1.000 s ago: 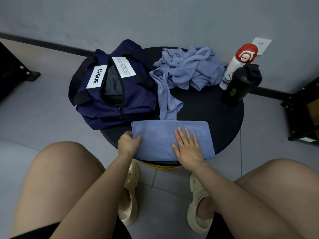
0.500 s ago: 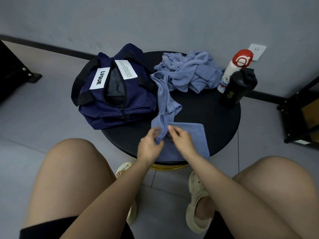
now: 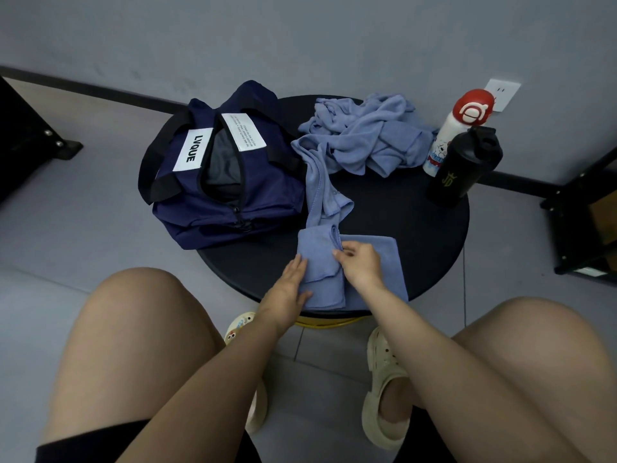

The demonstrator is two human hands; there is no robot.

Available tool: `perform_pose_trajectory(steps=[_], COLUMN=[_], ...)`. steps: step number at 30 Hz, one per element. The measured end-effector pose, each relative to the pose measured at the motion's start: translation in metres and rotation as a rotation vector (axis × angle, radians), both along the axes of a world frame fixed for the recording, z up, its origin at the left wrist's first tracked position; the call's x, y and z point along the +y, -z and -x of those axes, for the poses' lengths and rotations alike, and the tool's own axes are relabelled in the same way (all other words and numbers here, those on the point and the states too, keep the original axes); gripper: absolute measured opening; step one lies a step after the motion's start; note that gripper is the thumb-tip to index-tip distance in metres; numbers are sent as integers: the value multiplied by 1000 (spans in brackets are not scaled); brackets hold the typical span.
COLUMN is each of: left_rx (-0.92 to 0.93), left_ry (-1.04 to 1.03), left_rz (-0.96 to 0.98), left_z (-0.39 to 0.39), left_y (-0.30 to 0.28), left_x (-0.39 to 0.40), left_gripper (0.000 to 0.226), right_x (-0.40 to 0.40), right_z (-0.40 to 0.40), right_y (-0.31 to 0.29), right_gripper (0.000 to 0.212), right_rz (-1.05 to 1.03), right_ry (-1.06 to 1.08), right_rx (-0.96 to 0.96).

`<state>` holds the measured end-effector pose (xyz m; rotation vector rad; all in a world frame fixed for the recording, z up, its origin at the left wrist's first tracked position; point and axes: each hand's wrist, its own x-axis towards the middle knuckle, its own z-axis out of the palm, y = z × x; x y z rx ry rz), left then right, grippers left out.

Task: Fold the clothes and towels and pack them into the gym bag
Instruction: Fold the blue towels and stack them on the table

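Resting flat on the near-left part of the folded blue towel, the left hand has its fingers straight and together, pressing the cloth down; it grips nothing. The right hand sits at the towel's middle, thumb and forefinger pinching the edge of the folded-over flap, other fingers loosely curled. Towel lies at the near edge of the round black table, directly in front of the person, left half doubled over onto itself so a second layer shows.

A narrow strip of the same blue cloth runs from the towel's far-left corner up to the crumpled heap of blue laundry at the table's far side; whether strip and towel are 1 piece or 2, I cannot tell.

Navy gym bag on the table's left, overhanging the edge, zip open, grey lining visible, white label reading LVQUE.

2 bottles at the far right of the table: white bottle with red cap, and a black shaker bottle just in front of it, touching or nearly so.
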<state>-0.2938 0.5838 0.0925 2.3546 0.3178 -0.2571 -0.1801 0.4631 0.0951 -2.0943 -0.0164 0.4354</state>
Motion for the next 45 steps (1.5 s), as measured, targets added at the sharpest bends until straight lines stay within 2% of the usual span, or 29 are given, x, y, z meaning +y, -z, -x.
perform_pose_trajectory(steps=[6,9,17,22,24,27,31,35,40,45], left_rx=[-121,-153,-89,-99,-98,-132,-173,-151,-116,-129], left_ry=[127,135,263,300,317,239,-39,-116,-25,22], left_rz=[-208,-243,-374,-387,-391,-277,11,68,-178,-374], left_z=[-8,-18,-31,-37,-37,-42,-57,-62,-63,-64], left_y=[6,5,17,26,27,23,12,11,14,17], left_x=[-23,-34,-59,-64,-66,-70,-73,-74,-72,-68], left_gripper=[57,57,57,56,56,53,51,53,55,56], right_x=[-21,-37,-79,-86,-85,-86,-87,-87,-85,-81], right_z=[-5,-13,-25,-22,-19,-18,-18,-20,-21,-20], right_y=[-9,-17,-15,-3,0,2,0,-1,1,1], right_gripper=[24,23,19,15,22,21,21,18,8,7], right_rz=[-12,9,189,349,392,413,443,355,157,175], right_ry=[69,100,166,112,81,114,162,156,109,39], right_rx=[-46,-69,-86,-96,-130,-168,-174,-123,-82,-91])
